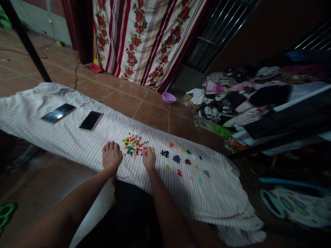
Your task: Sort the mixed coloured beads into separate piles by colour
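Multicoloured beads [132, 144] lie heaped on striped cloth [191, 198], between the palm-down left hand [112, 155], underside hidden, and the right hand [149, 159], fingertips pinched, contents unclear; snagging the fabric could scatter them into the black beads [164, 153].

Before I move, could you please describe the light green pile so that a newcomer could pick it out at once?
On the striped cloth, look just right of the right hand, where small piles lie apart. The light green pile lies below the black pile in the picture and left of the red pile. Its bright lime colour sets it apart from the dark green pile.
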Tool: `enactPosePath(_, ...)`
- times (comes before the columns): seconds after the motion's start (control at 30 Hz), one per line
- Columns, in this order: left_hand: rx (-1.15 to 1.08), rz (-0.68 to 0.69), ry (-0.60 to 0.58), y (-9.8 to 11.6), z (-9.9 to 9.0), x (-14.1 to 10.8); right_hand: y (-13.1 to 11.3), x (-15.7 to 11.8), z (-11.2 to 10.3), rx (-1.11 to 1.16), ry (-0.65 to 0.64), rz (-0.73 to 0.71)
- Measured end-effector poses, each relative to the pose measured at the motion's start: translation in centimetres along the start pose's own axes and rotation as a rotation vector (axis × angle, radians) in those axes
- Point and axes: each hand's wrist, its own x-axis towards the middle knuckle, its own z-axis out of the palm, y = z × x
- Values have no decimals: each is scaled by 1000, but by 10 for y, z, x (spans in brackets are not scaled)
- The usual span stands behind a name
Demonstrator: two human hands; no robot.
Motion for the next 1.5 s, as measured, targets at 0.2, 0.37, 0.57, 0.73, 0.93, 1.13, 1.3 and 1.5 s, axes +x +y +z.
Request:
enactPosePath(0.2, -12, -2, -13, 1, -2, 0, 2, 2, 2, 16, 22, -4)
enactPosePath(0.37, 4, 1, -4, 0, 0, 0, 3, 2, 5, -49, -3, -7)
enactPosePath(0.57, 19, 8, -6, 0, 1, 0, 2, 2, 1, 15, -2, -1)
enactPosePath(0.73, 45, 5, 13, 0, 1, 0, 3, 1, -1, 52, 18, 12)
enactPosePath(0.93, 35, 9, 4, 0, 0, -1, 6, 0, 2, 92, 33, 3)
enactPosePath(1.13, 69, 17, 21, 0, 1, -1, 9, -1, 4, 114, 75, 18)
enactPosePath(1.3, 114, 23, 36, -1, 2, -1, 9, -1, 2, 119, 61, 23)
enactPosePath(1.5, 142, 34, 40, 0, -1, -1, 1, 0, -5, 38, 36, 37)
